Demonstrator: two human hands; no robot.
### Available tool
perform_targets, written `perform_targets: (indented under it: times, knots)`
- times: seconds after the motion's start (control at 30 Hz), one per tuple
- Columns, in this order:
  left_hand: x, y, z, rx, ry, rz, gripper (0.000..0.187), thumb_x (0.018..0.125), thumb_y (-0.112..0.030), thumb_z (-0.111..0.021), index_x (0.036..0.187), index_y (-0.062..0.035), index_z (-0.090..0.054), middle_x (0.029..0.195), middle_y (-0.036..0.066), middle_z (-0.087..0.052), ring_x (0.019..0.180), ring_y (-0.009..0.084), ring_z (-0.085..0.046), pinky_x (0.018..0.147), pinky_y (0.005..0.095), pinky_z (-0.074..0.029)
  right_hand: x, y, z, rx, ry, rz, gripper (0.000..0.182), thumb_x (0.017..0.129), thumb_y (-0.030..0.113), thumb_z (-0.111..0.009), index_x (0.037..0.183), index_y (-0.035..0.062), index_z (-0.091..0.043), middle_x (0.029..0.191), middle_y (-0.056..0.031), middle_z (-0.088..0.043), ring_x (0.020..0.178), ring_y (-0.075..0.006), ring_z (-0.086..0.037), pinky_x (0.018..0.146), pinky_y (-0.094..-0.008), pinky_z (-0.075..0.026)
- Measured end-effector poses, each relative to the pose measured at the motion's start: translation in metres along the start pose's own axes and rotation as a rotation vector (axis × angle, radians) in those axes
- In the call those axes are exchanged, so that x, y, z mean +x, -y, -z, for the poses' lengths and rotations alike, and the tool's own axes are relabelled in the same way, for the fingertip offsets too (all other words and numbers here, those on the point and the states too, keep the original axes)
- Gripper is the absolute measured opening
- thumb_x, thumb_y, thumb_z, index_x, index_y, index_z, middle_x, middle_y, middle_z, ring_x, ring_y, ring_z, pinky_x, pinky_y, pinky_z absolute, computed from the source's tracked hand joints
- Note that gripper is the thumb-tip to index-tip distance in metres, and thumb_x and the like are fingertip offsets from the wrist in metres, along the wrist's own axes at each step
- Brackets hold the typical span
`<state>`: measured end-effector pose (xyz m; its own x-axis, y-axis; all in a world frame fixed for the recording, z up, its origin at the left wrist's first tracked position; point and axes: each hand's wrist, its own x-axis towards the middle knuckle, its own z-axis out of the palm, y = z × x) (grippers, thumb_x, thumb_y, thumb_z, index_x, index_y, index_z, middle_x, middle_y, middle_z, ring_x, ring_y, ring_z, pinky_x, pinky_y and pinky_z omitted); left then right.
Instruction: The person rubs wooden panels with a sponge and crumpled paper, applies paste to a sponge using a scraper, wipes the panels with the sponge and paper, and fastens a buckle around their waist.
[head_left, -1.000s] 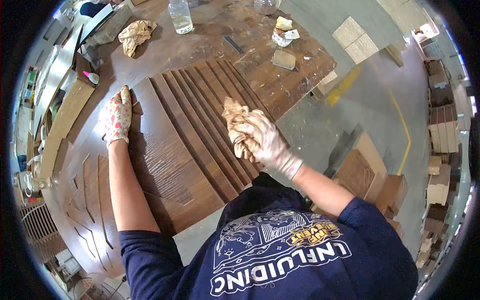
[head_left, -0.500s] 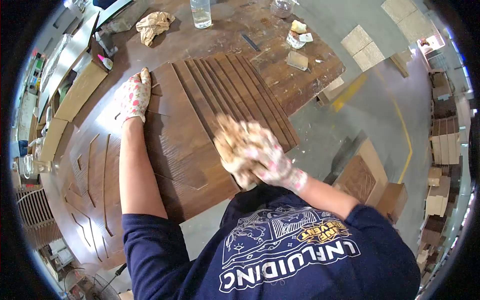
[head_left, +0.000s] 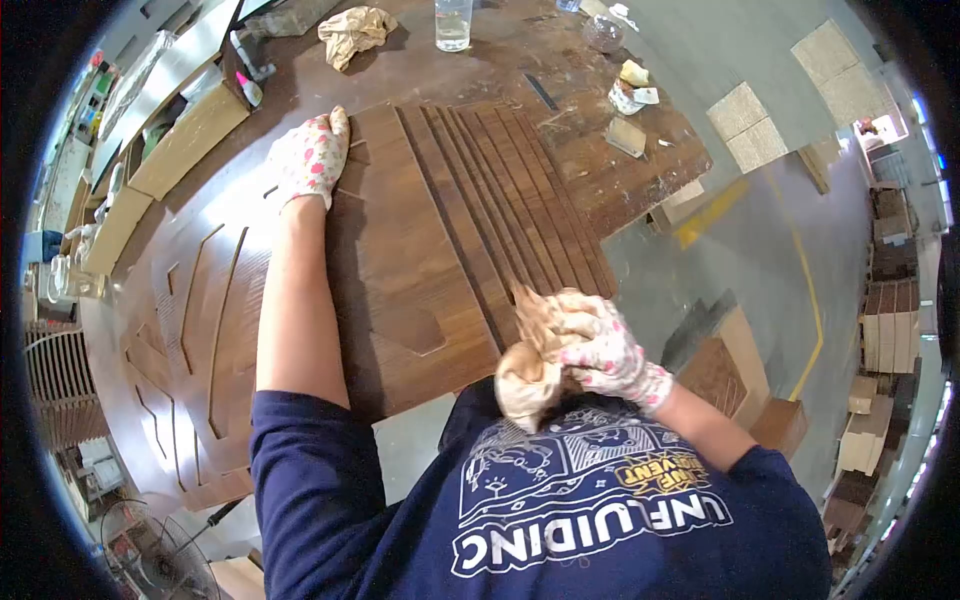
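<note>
Where panels (head_left: 510, 215) end by open floor (head_left: 740, 240), right fingers (head_left: 590, 355) clutch cloth (head_left: 525, 385), left fingers (head_left: 318, 140) together.

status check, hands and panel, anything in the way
Left hand at far left corner of grooved wood panel. Right hand clutching crumpled cloth at near edge. Nothing seen blocking; black strip off panel.

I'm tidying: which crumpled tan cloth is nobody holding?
The crumpled tan cloth on the brown wooden table; the floral-gloved right hand grips the other cloth.
</note>
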<state>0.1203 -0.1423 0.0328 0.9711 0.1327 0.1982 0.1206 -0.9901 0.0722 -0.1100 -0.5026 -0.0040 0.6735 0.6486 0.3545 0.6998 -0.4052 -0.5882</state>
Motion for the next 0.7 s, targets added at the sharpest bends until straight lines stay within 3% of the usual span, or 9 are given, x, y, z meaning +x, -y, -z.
perform_targets:
  times: [0.03, 0.17, 0.3, 0.37, 0.47, 0.53, 0.6, 0.63, 0.7]
  knots:
    - [-0.001, 0.000, 0.004, -0.007, 0.009, 0.016, 0.052, 0.099, -0.044, -0.032, 0.101, -0.0103, -0.071, 0.099, 0.014, -0.070, 0.096, 0.0325, -0.066, 0.086, 0.0432, -0.049, -0.010, 0.001, 0.009, -0.076, 0.099, -0.048, 0.038, 0.066, 0.015, -0.072, 0.103, 0.0205, -0.071, 0.122, -0.0064, -0.061, 0.120, -0.0332, -0.050, 0.097, -0.0485, -0.040]
    - [-0.002, -0.003, 0.006, -0.010, 0.023, 0.041, 0.052, 0.098, -0.045, -0.033, 0.101, -0.0109, -0.072, 0.098, 0.014, -0.070, 0.096, 0.0327, -0.066, 0.086, 0.0431, -0.048, 0.046, 0.009, 0.025, -0.041, -0.148, 0.037, 0.043, 0.070, 0.027, -0.077, 0.112, 0.0220, -0.070, 0.121, -0.0091, -0.062, 0.114, -0.0368, -0.052, 0.096, -0.0486, -0.041]
    - [-0.002, -0.002, -0.001, -0.013, 0.017, 0.019, 0.052, 0.098, -0.045, -0.033, 0.100, -0.0112, -0.072, 0.098, 0.014, -0.070, 0.095, 0.0322, -0.066, 0.086, 0.0432, -0.048, 0.085, 0.030, -0.029, -0.091, -0.122, -0.078, 0.044, 0.068, 0.032, -0.077, 0.110, 0.0225, -0.071, 0.122, -0.0089, -0.060, 0.117, -0.0408, -0.046, 0.095, -0.0496, -0.038]
    - [0.001, -0.002, 0.002, -0.028, 0.020, 0.034, 0.052, 0.098, -0.045, -0.033, 0.100, -0.0111, -0.072, 0.097, 0.014, -0.070, 0.095, 0.0320, -0.066, 0.086, 0.0431, -0.048, 0.069, 0.022, -0.026, -0.041, -0.115, 0.100, 0.039, 0.064, 0.033, -0.078, 0.101, 0.0225, -0.074, 0.122, -0.0066, -0.059, 0.119, -0.0382, -0.045, 0.094, -0.0493, -0.038]
    - [-0.002, -0.001, 0.001, -0.026, 0.009, 0.033, 0.052, 0.098, -0.045, -0.033, 0.099, -0.0120, -0.073, 0.097, 0.014, -0.071, 0.095, 0.0314, -0.066, 0.086, 0.0429, -0.048, 0.027, 0.004, -0.004, 0.001, 0.009, 0.168, 0.032, 0.064, 0.027, -0.077, 0.095, 0.0202, -0.073, 0.113, -0.0055, -0.064, 0.113, -0.0343, -0.052, 0.092, -0.0487, -0.041]
    - [-0.002, -0.002, 0.003, -0.041, -0.021, 0.023, 0.051, 0.098, -0.045, -0.034, 0.098, -0.0125, -0.073, 0.097, 0.013, -0.071, 0.094, 0.0309, -0.066, 0.085, 0.0427, -0.049, 0.022, 0.000, 0.014, 0.265, -0.171, -0.079, 0.031, 0.066, 0.021, -0.075, 0.096, 0.0182, -0.071, 0.108, -0.0054, -0.066, 0.105, -0.0315, -0.057, 0.091, -0.0459, -0.043]
    - [-0.001, 0.000, 0.002, -0.014, -0.019, 0.027, 0.051, 0.098, -0.045, -0.034, 0.097, -0.0123, -0.073, 0.095, 0.013, -0.071, 0.093, 0.0313, -0.067, 0.083, 0.0427, -0.049, 0.019, -0.008, 0.050, -0.239, -0.225, -0.105, 0.030, 0.069, 0.015, -0.075, 0.098, 0.0139, -0.068, 0.103, -0.0064, -0.067, 0.093, -0.0290, -0.061, 0.088, -0.0412, -0.046]
    - [0.000, -0.001, 0.001, 0.002, -0.015, 0.021, 0.051, 0.098, -0.045, -0.034, 0.096, -0.0122, -0.073, 0.095, 0.013, -0.071, 0.092, 0.0316, -0.067, 0.083, 0.0427, -0.050, 0.019, -0.008, 0.049, -0.197, -0.392, -0.230, 0.027, 0.071, 0.016, -0.075, 0.097, 0.0136, -0.068, 0.097, -0.0061, -0.068, 0.089, -0.0289, -0.062, 0.086, -0.0427, -0.047]
    - [-0.002, -0.002, 0.001, 0.004, -0.034, -0.004, 0.050, 0.098, -0.043, -0.034, 0.093, -0.0115, -0.073, 0.092, 0.014, -0.071, 0.087, 0.0329, -0.068, 0.080, 0.0434, -0.050, 0.059, 0.014, 0.045, -0.040, -0.276, -0.005, 0.028, 0.071, 0.017, -0.075, 0.098, 0.0157, -0.069, 0.094, -0.0061, -0.069, 0.095, -0.0305, -0.061, 0.088, -0.0437, -0.045]
